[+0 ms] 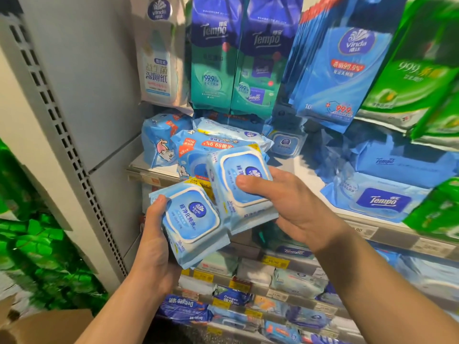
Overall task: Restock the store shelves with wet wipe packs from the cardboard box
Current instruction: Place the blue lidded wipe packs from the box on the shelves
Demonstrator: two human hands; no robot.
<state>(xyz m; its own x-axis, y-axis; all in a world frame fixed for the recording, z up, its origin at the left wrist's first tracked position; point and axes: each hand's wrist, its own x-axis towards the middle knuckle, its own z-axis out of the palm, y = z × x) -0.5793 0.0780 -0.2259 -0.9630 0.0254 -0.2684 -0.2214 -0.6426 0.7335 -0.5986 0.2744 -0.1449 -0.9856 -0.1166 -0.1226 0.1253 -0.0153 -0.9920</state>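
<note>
My left hand point(155, 240) grips a light blue Vinda wet wipe pack point(191, 219) from below, thumb on its left edge. My right hand point(290, 204) holds a second, matching pack point(238, 184) slightly higher, thumb pressed on its lid. Both packs hang in front of the shelf point(141, 170), just below a pile of blue wipe packs point(198, 142) lying on it. A corner of the cardboard box point(47, 326) shows at the bottom left.
Hanging Tempo point(216, 58) and Vinda point(335, 70) packs fill the space above the shelf. Tempo packs point(382, 194) lie at the right, green packs point(422, 70) beyond. Lower shelves point(248, 286) hold more wipes. A grey perforated upright point(62, 132) stands left.
</note>
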